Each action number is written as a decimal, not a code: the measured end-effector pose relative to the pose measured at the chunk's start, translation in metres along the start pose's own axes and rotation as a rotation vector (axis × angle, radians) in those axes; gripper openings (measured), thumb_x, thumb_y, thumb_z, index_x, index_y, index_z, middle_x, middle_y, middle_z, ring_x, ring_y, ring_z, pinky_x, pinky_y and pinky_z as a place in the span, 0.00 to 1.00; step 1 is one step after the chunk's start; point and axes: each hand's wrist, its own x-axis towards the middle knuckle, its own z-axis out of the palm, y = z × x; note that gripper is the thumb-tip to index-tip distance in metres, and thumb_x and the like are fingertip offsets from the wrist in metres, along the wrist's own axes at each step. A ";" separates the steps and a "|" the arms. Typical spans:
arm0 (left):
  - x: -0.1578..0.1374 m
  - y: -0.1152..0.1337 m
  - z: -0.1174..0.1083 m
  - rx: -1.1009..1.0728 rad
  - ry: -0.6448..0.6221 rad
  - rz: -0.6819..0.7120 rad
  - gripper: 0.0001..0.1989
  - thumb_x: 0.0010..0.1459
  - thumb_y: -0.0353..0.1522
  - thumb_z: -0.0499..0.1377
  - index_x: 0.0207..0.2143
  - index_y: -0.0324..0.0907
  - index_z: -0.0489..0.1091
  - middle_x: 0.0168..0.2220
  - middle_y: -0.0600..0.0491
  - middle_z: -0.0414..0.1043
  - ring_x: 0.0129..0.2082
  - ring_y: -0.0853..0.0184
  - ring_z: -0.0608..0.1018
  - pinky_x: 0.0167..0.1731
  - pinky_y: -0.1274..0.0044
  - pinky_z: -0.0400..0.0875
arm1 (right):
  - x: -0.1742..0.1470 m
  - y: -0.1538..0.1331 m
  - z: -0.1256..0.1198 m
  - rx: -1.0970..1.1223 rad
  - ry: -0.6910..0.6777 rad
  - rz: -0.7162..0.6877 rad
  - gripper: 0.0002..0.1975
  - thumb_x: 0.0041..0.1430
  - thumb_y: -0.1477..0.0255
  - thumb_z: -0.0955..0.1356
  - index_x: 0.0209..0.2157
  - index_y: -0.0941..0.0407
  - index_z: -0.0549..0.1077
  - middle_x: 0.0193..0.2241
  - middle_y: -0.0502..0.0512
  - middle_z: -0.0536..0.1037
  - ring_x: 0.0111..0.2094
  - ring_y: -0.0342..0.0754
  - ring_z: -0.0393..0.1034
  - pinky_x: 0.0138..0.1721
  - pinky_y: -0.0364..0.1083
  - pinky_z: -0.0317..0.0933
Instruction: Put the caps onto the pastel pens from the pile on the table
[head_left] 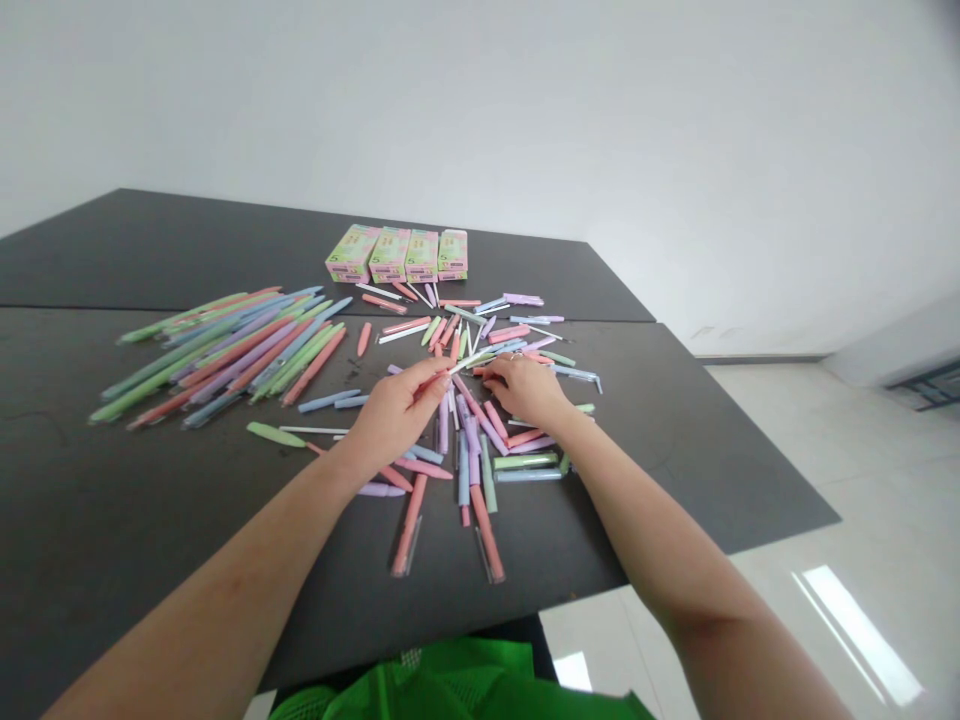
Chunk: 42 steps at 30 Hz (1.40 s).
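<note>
Currently, your left hand [409, 405] is pinching a slim white-and-green rod [466, 362] between thumb and fingers, its free end pointing away from you over the middle of the black worktop [675, 440]. Just beside it, your right hand [525, 385] is curling its fingers down among loose pen parts [480, 415]; whether those fingers are gripping one, the view is leaving impossible to tell. Pink, purple, blue and green, the parts are lying around both hands, with two coral pieces [410, 520] pointing toward the near edge. A pale green piece [276, 434] is resting beside your left forearm [240, 570]. Toward the worktop's left edge, a sheaf of long pens [240, 365] is lying slantwise. Past the seam [615, 321], toward the far edge, four pink-and-green boxes [390, 255] are standing in a row. Below the near edge, a green garment [465, 685] is showing.
</note>
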 end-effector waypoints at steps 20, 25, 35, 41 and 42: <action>-0.001 -0.008 0.000 0.054 -0.055 0.041 0.19 0.64 0.40 0.50 0.50 0.41 0.72 0.48 0.49 0.77 0.47 0.61 0.77 0.51 0.72 0.68 | -0.012 0.017 -0.025 1.301 0.276 0.000 0.11 0.48 0.65 0.75 0.32 0.56 0.78 0.30 0.51 0.78 0.27 0.41 0.70 0.30 0.43 0.66; -0.001 -0.008 0.001 0.066 -0.055 0.046 0.19 0.64 0.40 0.51 0.50 0.41 0.73 0.47 0.49 0.77 0.46 0.61 0.78 0.49 0.72 0.70 | -0.013 0.010 -0.029 1.258 0.234 -0.017 0.11 0.49 0.64 0.74 0.32 0.56 0.78 0.30 0.52 0.79 0.29 0.43 0.72 0.33 0.45 0.68; -0.002 -0.002 -0.001 0.082 -0.083 0.048 0.19 0.63 0.40 0.51 0.49 0.42 0.73 0.46 0.49 0.78 0.45 0.61 0.78 0.46 0.73 0.70 | -0.015 0.010 -0.029 1.244 0.185 -0.063 0.10 0.50 0.65 0.74 0.33 0.55 0.79 0.29 0.51 0.80 0.30 0.44 0.74 0.34 0.44 0.69; -0.002 -0.003 0.000 0.078 -0.094 0.040 0.19 0.64 0.40 0.50 0.49 0.42 0.73 0.44 0.49 0.78 0.42 0.62 0.79 0.45 0.73 0.71 | -0.015 0.009 -0.027 1.202 0.163 -0.098 0.11 0.51 0.64 0.73 0.34 0.56 0.79 0.30 0.52 0.81 0.32 0.44 0.74 0.36 0.44 0.68; -0.002 -0.003 0.000 0.079 -0.097 0.042 0.19 0.64 0.40 0.50 0.49 0.42 0.73 0.44 0.49 0.78 0.42 0.62 0.79 0.45 0.73 0.71 | -0.015 0.009 -0.027 1.208 0.166 -0.098 0.11 0.51 0.64 0.74 0.34 0.55 0.79 0.30 0.52 0.81 0.32 0.44 0.74 0.36 0.44 0.68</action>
